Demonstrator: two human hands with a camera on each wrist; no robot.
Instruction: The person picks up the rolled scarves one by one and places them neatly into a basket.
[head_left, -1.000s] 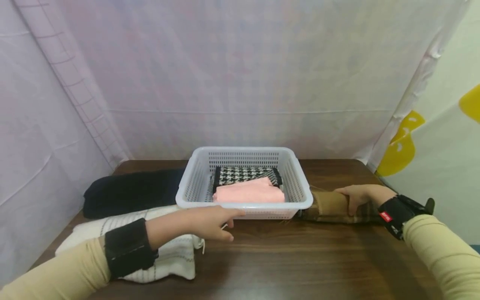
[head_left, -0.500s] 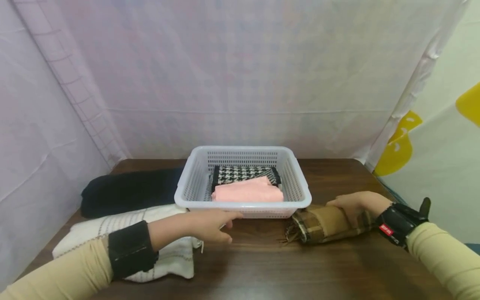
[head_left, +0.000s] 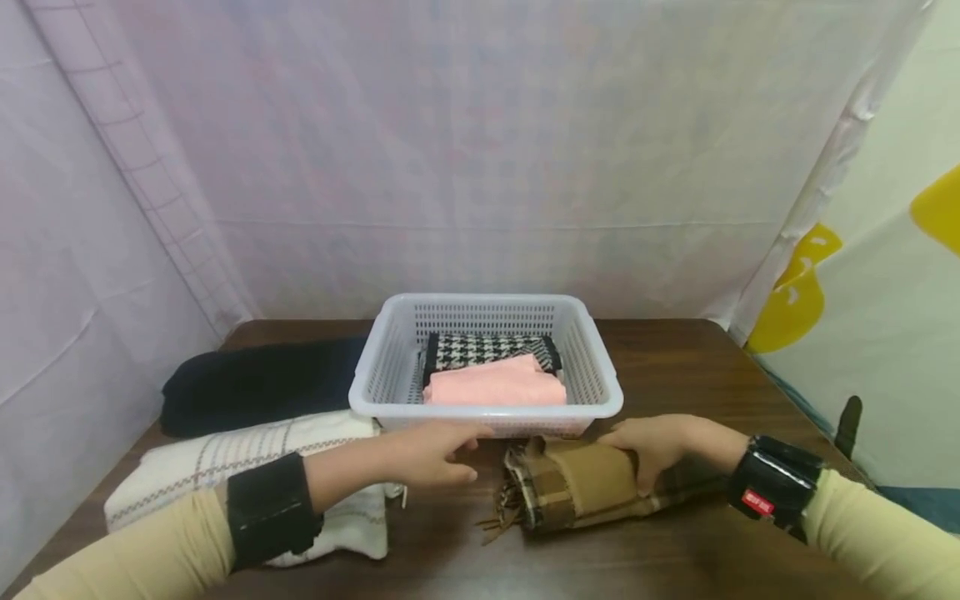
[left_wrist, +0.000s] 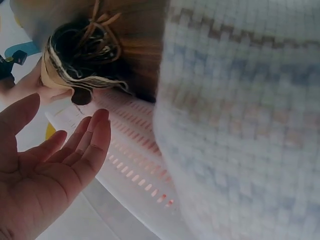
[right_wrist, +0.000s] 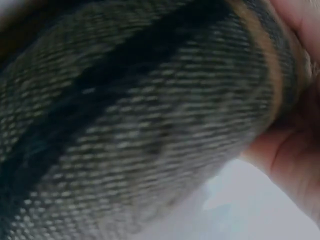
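Note:
My right hand grips a rolled brown plaid scarf from above, in front of the basket's right half. Loose fringe sticks out of the scarf's left end. Dark checked weave of the scarf fills most of the right wrist view, with the thumb and part of the hand at its edge. Relaxed and holding nothing, my left hand hovers by the basket's front left, over the edge of a white striped woven cloth. In the left wrist view, the left hand's fingers are apart from the scarf.
A white perforated plastic basket stands mid-table, holding a folded pink cloth and a black-and-white houndstooth cloth. Folded black fabric lies at the back left. A white curtain hangs behind the wooden table.
My right hand has brought the plaid scarf from the basket's right side leftward and nearer, to the front of the basket. The left hand has barely moved.

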